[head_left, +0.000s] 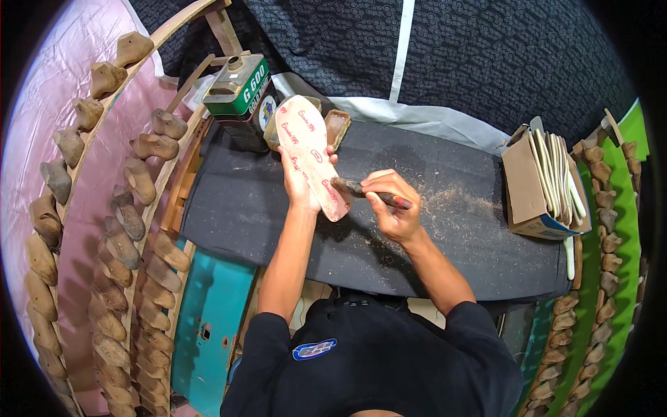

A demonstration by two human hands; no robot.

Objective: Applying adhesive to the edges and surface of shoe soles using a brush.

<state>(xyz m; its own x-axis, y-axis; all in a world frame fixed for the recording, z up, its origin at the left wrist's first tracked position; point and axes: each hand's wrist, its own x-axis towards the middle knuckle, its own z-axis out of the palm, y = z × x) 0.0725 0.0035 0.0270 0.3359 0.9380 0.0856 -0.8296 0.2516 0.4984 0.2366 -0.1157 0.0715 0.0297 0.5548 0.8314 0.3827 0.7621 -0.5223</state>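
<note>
A pale insole (303,132) with red printing lies across the palm of my left hand (299,184), over the left part of the table. The thumb and fingertips of that hand close on the insole's edges. A brush (375,196) with a dark handle and reddish end is pinched in my right hand (397,212). Its bristle end meets the insole's right edge, near the lower part; from here I cannot tell whether it presses on the surface. Behind the insole, partly covered by it, stands an open container (338,127) with amber-brown residue.
A green and black metal can (237,101) stands at the back left. At the right, an open cardboard box (526,184) holds several pale flat strips or insoles. Shavings are scattered over the dark tablecloth (410,271). Wooden shoe lasts (154,146) fill racks on both sides.
</note>
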